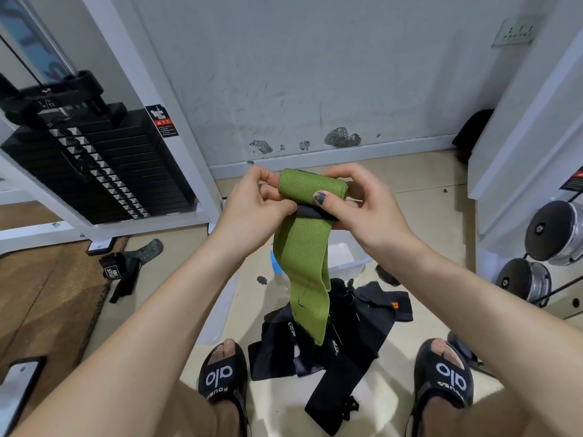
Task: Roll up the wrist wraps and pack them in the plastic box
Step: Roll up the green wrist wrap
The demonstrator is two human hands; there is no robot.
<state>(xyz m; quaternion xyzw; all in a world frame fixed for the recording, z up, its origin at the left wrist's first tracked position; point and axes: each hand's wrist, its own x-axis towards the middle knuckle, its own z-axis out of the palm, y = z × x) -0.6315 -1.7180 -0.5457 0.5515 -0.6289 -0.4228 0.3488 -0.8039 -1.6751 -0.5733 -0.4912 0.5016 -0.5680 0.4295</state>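
Head view, nearest first: two feet in black slides (222,373) stand on the pale floor, and between them lies a heap of black wrist wraps (331,339), loose and unrolled. Above that heap hangs the free tail of the green wrist wrap (303,257), held up in mid-air before the person. The left hand (252,203) pinches the left edge of the part-made roll, fingers curled on it; the right hand (362,206) grips the right end, its thumb pressed flat on the green cloth just above a black strip, perhaps the fastening patch.

The roll looks only begun, with most of the length dangling. The likely fault from here is a slack or skewed roll: if one hand turns ahead of the other, the edges will step sideways into a cone. If the thumb lifts, the springy cloth may unwind. The black strip could also catch on the weave early.

Beyond the hanging tail sits the clear plastic box (347,260) on the floor, partly hidden behind the cloth; a fat roll may fit it badly. Farther off to the left lies another dark wrap (126,266) below the weight stack (94,165).
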